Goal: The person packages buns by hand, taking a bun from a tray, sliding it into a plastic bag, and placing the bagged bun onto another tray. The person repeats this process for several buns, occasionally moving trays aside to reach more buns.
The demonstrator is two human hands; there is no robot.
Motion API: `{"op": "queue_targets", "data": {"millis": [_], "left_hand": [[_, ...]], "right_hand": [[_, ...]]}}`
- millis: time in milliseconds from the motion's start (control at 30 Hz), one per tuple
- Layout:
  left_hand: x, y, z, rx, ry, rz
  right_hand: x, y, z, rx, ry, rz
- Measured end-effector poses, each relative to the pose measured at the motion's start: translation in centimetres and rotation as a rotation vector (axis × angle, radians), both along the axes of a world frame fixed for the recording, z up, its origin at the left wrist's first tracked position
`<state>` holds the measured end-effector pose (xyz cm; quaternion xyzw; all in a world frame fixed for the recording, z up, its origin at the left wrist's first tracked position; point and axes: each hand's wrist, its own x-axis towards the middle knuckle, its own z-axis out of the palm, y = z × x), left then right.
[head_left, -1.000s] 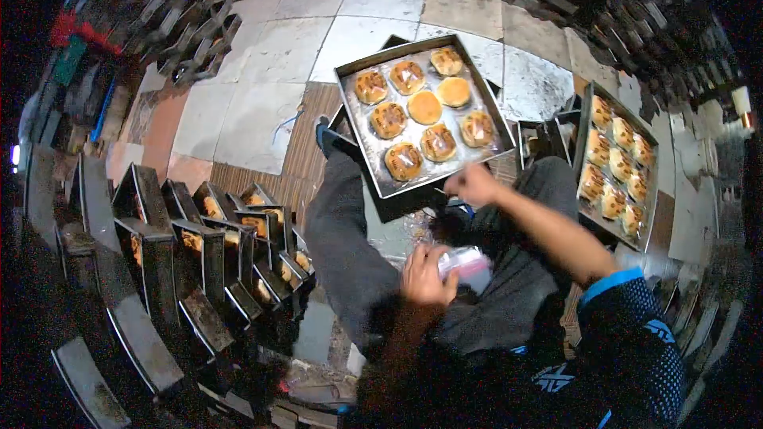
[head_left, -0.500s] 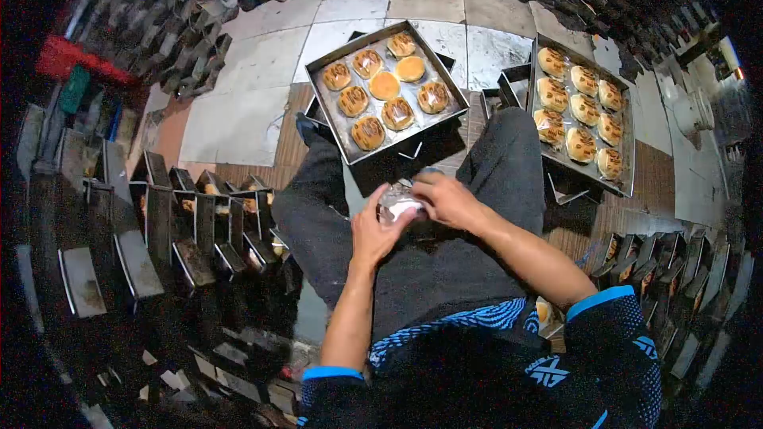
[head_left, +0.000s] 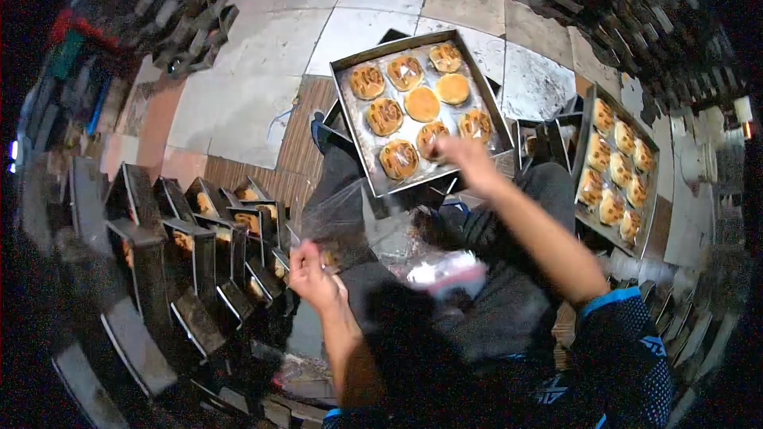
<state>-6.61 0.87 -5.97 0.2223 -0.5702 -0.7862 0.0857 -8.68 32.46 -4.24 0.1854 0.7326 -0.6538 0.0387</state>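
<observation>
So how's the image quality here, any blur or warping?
Head view: strong fisheye bend, with dark corners. The right hand over the baking tray and the left hand holding a clear plastic bag are motion-smeared; the pastries stay fairly sharp.

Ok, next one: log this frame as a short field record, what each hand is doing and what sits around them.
setting: person seated on tiled floor, head view
left hand: pinches a clear plastic bag, held open
right hand: reaches over the near buns in the front tray; contact blurred
front tray contents: round buns, several in wrappers
second tray: more buns, to the right
lap: stack of plastic bags
left side: empty baking trays standing on edge
</observation>
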Motion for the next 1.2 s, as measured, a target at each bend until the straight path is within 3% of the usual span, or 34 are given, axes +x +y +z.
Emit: {"op": "queue_targets", "data": {"millis": [33, 67, 100, 133, 200, 233, 267, 333, 367, 400, 433, 467, 500, 533, 600, 633, 667, 733, 767, 800, 833, 867, 900, 933, 1000, 1033, 1067, 1100, 1133, 1200], "left_hand": [[-0.3, 0.0, 0.0, 0.019, 0.046, -0.016], [-0.6, 0.0, 0.6, 0.036, 0.091, -0.03], [-0.4, -1.1, 0.8, 0.064, 0.103, -0.19], [-0.7, -1.3, 0.6, 0.055, 0.076, -0.165], [-1.3, -0.6, 0.3, -0.741, -0.025, -0.107], [-1.5, -0.2, 0.5, -0.634, 0.096, -0.137], [-2.0, 0.3, 1.0, -0.644, 0.073, -0.13], [-2.2, 1.2, 2.0, -0.159, 0.065, -0.089], [-2.0, 0.7, 1.5, -0.16, 0.046, -0.09], [-1.7, -0.5, 0.7, 0.177, -0.059, -0.077], [-1.8, -0.9, 0.5, 0.518, -0.156, -0.061], [-2.0, -0.7, 0.5, 0.527, -0.15, -0.066], [-2.6, -0.2, 0.7, -0.217, 0.044, -0.185], [-3.0, 0.1, 1.0, -0.967, 0.243, -0.275], [-3.1, 0.4, 1.2, -0.83, 0.148, -0.222], [-2.9, 0.6, 1.4, -0.695, 0.031, -0.184], [-2.8, 0.8, 1.9, -0.686, 0.062, -0.2], [-2.4, 1.5, 3.2, -0.057, -0.015, -0.128], [-2.4, 2.7, 3.4, -0.034, -0.002, -0.026], [-2.2, 2.7, 3.6, -0.066, -0.001, -0.086], [-1.8, 2.8, 3.3, -0.13, 0.007, -0.117], [-1.4, 3.5, 3.3, -0.194, 0.022, -0.149], [-0.6, 5.0, 5.4, -0.397, -0.033, -0.238], [0.2, 5.5, 5.2, -0.391, 0.006, -0.291], [1.3, 5.5, 3.6, -0.753, 0.345, -0.551], [2.0, 6.2, 4.2, -0.446, 0.272, -0.604], [3.7, 7.1, 7.8, 0.0, 0.057, -0.656], [4.6, 8.0, 10.7, 0.28, 0.054, -0.714], [5.1, 8.8, 12.7, 0.564, 0.04, -0.761], [5.8, 9.0, 14.6, 0.678, 0.226, -0.887]], "right_hand": [[-3.7, 2.3, -0.9, 0.115, -0.176, -0.062], [-6.9, 8.1, -9.5, 0.354, -0.106, -0.04], [-9.7, 10.5, -10.5, 0.604, -0.226, -0.106], [-11.6, 15.9, -18.0, 0.818, -0.186, -0.085], [-15.3, 23.5, -27.8, 0.889, -0.181, -0.149], [-16.9, 24.9, -28.5, 0.866, -0.308, -0.094], [-18.2, 25.4, -27.9, 0.845, -0.438, -0.043], [-19.9, 19.0, -21.6, 1.018, -0.407, -0.192], [-21.1, 21.5, -23.6, 0.93, -0.473, -0.237], [-21.2, 20.5, -22.4, 0.832, -0.476, -0.313], [-20.8, 19.9, -21.1, 0.916, -0.455, -0.139], [-20.2, 19.1, -19.5, 0.996, -0.424, 0.031], [-19.4, 17.0, -18.8, 0.921, -0.42, -0.277], [-17.5, 18.5, -20.6, 0.936, -0.266, -0.233], [-14.4, 22.4, -23.1, 0.535, -0.229, -0.463], [-12.9, 22.1, -21.0, 0.149, -0.142, -0.554], [-10.5, 20.7, -17.9, -0.238, -0.043, -0.627], [-5.0, 14.7, -6.4, -0.901, -0.058, -0.413], [-2.0, 12.4, -3.7, -0.948, 0.01, -0.283], [1.0, 9.9, -1.0, -0.981, 0.083, -0.152], [3.5, 5.8, 3.2, -1.009, 0.073, -0.23], [6.0, 4.4, 2.8, -1.035, 0.032, -0.048], [7.9, 1.8, 4.2, -0.889, -0.052, -0.006], [9.2, -0.7, 5.6, -0.593, -0.016, 0.122], [11.4, -4.8, 8.8, -0.215, 0.161, 0.162], [12.5, -6.8, 9.4, -0.206, 0.244, 0.069], [13.6, -7.4, 11.3, 0.037, 0.501, 0.104], [14.4, -8.9, 10.7, -0.027, 0.677, 0.141], [15.2, -9.3, 11.1, 0.262, 0.84, 0.304], [15.9, -10.0, 11.8, 0.427, 0.931, 0.3]]}}
